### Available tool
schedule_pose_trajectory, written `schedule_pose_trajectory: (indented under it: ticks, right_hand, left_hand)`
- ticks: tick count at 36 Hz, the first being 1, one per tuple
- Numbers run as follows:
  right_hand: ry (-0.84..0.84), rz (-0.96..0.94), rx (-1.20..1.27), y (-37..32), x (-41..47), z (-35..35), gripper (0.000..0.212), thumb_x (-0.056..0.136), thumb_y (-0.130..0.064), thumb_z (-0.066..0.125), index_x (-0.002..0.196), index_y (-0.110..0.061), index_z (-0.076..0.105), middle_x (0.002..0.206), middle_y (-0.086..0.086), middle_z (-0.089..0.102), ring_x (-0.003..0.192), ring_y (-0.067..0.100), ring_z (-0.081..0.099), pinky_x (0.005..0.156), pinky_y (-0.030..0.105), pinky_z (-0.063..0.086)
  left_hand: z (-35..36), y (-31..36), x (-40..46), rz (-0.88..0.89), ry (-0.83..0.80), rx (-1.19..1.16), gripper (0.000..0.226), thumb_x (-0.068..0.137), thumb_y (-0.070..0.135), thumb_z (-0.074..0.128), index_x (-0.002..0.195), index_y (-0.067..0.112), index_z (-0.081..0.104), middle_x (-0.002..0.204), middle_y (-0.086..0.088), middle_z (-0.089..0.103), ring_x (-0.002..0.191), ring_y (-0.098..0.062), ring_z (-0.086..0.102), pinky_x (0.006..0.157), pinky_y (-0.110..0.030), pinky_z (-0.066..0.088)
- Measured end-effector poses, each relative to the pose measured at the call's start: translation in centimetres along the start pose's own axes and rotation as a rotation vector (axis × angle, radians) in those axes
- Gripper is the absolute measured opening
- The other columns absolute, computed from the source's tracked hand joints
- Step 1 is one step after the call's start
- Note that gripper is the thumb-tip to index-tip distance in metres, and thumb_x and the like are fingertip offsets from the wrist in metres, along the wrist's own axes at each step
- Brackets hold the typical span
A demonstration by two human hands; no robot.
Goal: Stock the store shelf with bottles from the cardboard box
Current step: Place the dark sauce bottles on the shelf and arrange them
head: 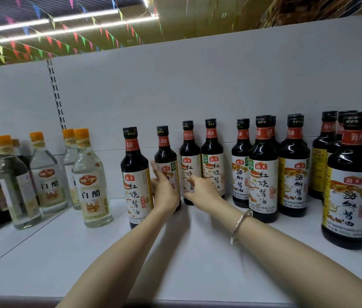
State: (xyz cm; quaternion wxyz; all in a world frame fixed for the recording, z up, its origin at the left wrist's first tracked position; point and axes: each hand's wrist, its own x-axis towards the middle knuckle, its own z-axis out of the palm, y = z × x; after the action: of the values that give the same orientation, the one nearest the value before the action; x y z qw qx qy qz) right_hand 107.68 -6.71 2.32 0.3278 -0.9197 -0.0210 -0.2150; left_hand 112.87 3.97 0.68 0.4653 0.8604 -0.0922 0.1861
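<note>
The dark glass soy sauce bottle with a black cap and a white-and-orange label (166, 161) stands upright on the white metal store shelf (131, 252), its long axis vertical, towards the back panel and straight ahead of both outstretched arms. The left hand (165, 192) is nearer to it: it lies against the bottle's lower front with fingers fairly straight, spread and pointing up, touching it; no curl round it is visible. The right hand (200, 190) reaches for the neighbouring dark bottle of the same kind (189, 162) just to the right, fingertips at its label (whether they pinch it or only touch is unclear). Any nudge would probably go straight back or sideways along the row. The cardboard box is out of view.
</note>
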Motion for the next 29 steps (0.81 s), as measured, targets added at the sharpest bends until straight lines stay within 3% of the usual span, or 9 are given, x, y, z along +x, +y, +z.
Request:
schedule_pose_trajectory:
  ticks: [7, 12, 15, 21, 25, 29]
  right_hand:
    - [-0.036, 0.014, -0.034, 0.1, -0.5, -0.4, 0.046, 0.088, -0.015, 0.064, 0.13, -0.007, 0.049, 0.132, 0.009, 0.055, 0.12, 0.024, 0.053, 0.098, 0.032, 0.043]
    - [-0.008, 0.035, -0.074, 0.4, -0.7, -1.9, 0.043, 0.087, -0.013, 0.064, 0.128, -0.008, 0.049, 0.13, 0.009, 0.053, 0.118, 0.025, 0.052, 0.096, 0.032, 0.045]
    - [0.069, 0.026, -0.082, 0.7, -1.0, -3.1, 0.029, 0.087, -0.007, 0.061, 0.116, -0.01, 0.056, 0.118, 0.009, 0.059, 0.107, 0.025, 0.057, 0.089, 0.038, 0.052]
    - [0.304, -0.09, -0.165, 0.0, -0.7, -7.5, 0.017, 0.09, -0.003, 0.054, 0.103, -0.006, 0.065, 0.105, 0.01, 0.063, 0.095, 0.024, 0.06, 0.081, 0.033, 0.051]
    - [0.389, -0.175, -0.225, -1.7, 0.7, -11.3, 0.017, 0.092, -0.003, 0.051, 0.103, -0.006, 0.064, 0.104, 0.009, 0.064, 0.093, 0.022, 0.061, 0.082, 0.031, 0.052]
    - [0.421, -0.196, -0.421, -2.9, 2.7, -14.3, 0.019, 0.095, -0.006, 0.045, 0.104, -0.007, 0.062, 0.107, 0.009, 0.061, 0.096, 0.026, 0.059, 0.081, 0.036, 0.05]
  left_hand:
    - [-0.5, 1.0, -1.4, 0.044, -0.052, 0.037, 0.116, 0.084, 0.01, 0.068, 0.144, 0.028, -0.03, 0.136, -0.026, 0.027, 0.127, -0.042, 0.038, 0.107, -0.052, 0.036]
    - [-0.4, 1.7, -2.2, 0.096, -0.053, 0.047, 0.123, 0.079, 0.015, 0.076, 0.145, 0.033, -0.026, 0.131, -0.02, 0.033, 0.122, -0.039, 0.044, 0.104, -0.051, 0.04]
    - [-0.3, 2.2, -2.7, 0.122, -0.059, 0.016, 0.129, 0.072, 0.019, 0.082, 0.145, 0.036, -0.023, 0.13, -0.019, 0.034, 0.121, -0.039, 0.045, 0.102, -0.052, 0.041]
    - [-0.8, 2.9, -3.3, 0.159, -0.029, -0.041, 0.134, 0.063, 0.02, 0.088, 0.148, 0.033, -0.014, 0.132, -0.016, 0.033, 0.121, -0.035, 0.045, 0.101, -0.046, 0.04]
    - [-0.7, 4.3, -4.3, 0.355, 0.16, 0.014, 0.121, 0.064, 0.019, 0.086, 0.151, 0.028, 0.002, 0.138, -0.013, 0.025, 0.124, -0.03, 0.029, 0.106, -0.042, 0.03]
    - [0.1, 6.6, -4.5, 0.599, 0.335, 0.152, 0.09, 0.07, 0.02, 0.079, 0.145, 0.023, 0.028, 0.133, -0.01, 0.035, 0.119, -0.027, 0.034, 0.104, -0.036, 0.033]
